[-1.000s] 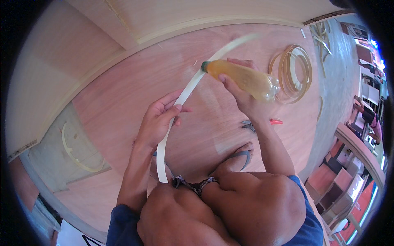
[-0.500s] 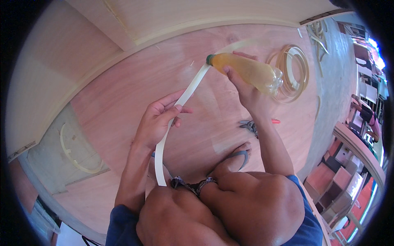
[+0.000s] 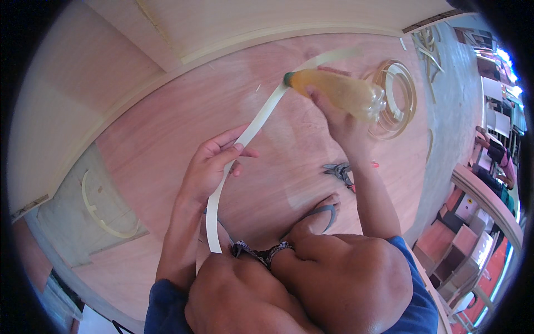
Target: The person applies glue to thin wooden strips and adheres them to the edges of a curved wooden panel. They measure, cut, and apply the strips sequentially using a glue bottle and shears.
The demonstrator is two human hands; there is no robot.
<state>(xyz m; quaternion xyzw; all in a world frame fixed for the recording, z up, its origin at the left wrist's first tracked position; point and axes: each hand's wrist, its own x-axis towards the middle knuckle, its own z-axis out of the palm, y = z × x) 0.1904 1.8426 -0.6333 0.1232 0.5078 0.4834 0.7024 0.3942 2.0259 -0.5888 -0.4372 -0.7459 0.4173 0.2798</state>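
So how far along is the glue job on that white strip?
In hand: the right hand tips the squeeze bottle nozzle-down on the white edging strip, while the left hand holds the strip lower down. Whether any glue is laid cannot be told. The coil of strip lies unused.

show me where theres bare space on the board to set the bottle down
The widest bare stretch of the board lies left of the strip, up to the raised edge. A smaller patch sits between the left hand and the pliers. It is crowded around the coil, the bottle and the right hand.
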